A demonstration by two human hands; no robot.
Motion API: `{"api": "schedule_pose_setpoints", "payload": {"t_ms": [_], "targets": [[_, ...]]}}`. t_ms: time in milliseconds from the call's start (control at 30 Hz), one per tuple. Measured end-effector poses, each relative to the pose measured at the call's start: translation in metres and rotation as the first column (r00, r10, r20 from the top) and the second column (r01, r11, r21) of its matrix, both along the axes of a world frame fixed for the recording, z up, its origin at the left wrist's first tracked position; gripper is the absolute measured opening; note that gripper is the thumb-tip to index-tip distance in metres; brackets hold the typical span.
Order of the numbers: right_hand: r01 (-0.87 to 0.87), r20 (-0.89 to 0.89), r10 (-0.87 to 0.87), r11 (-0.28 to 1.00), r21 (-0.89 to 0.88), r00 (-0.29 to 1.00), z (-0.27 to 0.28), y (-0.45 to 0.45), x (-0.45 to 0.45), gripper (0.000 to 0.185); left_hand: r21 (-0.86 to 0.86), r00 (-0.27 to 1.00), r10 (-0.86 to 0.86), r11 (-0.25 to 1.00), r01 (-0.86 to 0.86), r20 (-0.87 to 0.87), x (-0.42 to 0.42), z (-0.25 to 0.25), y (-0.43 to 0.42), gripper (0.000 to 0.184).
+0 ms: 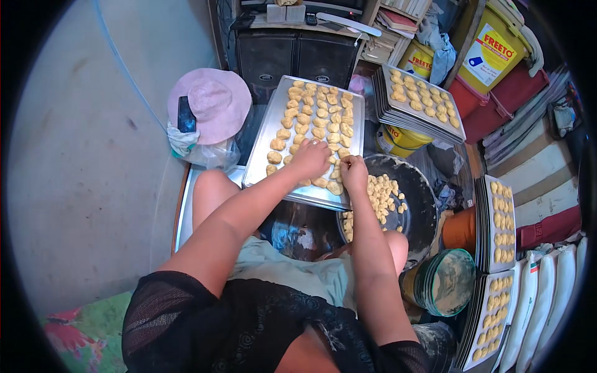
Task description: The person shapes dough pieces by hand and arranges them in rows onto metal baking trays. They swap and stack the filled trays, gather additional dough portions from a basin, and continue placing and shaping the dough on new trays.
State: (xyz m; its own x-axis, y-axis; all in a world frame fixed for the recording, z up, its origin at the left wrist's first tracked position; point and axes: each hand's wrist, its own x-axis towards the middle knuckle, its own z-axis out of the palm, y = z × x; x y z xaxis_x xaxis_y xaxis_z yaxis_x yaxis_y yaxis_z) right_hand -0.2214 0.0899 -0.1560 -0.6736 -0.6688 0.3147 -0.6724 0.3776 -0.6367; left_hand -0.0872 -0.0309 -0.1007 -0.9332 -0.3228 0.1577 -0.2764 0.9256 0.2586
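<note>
A metal baking tray (256, 160) rests in front of me, with rows of yellowish dough pieces (319, 122) on it. My left hand (312, 160) lies low over the tray's near half, its fingers curled down among the pieces; what is under the fingertips is hidden. At the tray's right edge my right hand (354, 173) pinches a small dough piece between thumb and fingers. Below that forearm sits a wide black basin (424, 205) holding many small loose dough lumps (380, 193).
Stacked trays of dough stand at the back right (418, 98) and along the right side (502, 221). A green-rimmed bucket (453, 283) is near my right knee. At left are a pink hat (217, 102) and a phone (186, 114). Black speakers (267, 59) stand behind.
</note>
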Motion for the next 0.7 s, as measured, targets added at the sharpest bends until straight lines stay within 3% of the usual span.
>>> {"api": "schedule_pose_setpoints", "payload": {"t_ms": [100,200,300,500,600,700], "targets": [[0.004,-0.081,-0.01,0.997,-0.08,0.997,0.003,0.0,0.002,0.013,-0.215,0.946,-0.144,0.973,0.083,-0.29,-0.027,-0.037,-0.012,0.043],[-0.023,-0.008,0.023,1.0,-0.019,1.0,0.006,0.0,0.002,0.016,-0.357,0.971,-0.194,0.925,0.132,-0.143,-0.037,-0.046,-0.018,0.051],[-0.026,-0.03,0.026,1.0,-0.005,0.999,0.008,0.0,0.004,0.018,-0.438,0.99,-0.139,0.889,0.134,0.021,-0.038,-0.041,-0.023,0.049],[-0.025,-0.03,0.025,1.0,-0.016,0.999,0.013,-0.002,0.003,0.02,-0.418,0.986,-0.087,0.898,0.138,0.14,-0.042,-0.021,-0.021,0.042],[-0.05,0.016,0.052,0.994,-0.1,0.999,0.019,-0.001,0.004,0.02,-0.206,0.998,0.012,0.979,-0.001,0.056,-0.055,-0.004,-0.024,0.031],[-0.022,-0.005,0.021,0.996,-0.085,1.0,0.022,0.0,0.002,0.02,-0.173,0.976,0.212,0.961,-0.217,-0.045,-0.089,-0.015,-0.07,0.024]]}}
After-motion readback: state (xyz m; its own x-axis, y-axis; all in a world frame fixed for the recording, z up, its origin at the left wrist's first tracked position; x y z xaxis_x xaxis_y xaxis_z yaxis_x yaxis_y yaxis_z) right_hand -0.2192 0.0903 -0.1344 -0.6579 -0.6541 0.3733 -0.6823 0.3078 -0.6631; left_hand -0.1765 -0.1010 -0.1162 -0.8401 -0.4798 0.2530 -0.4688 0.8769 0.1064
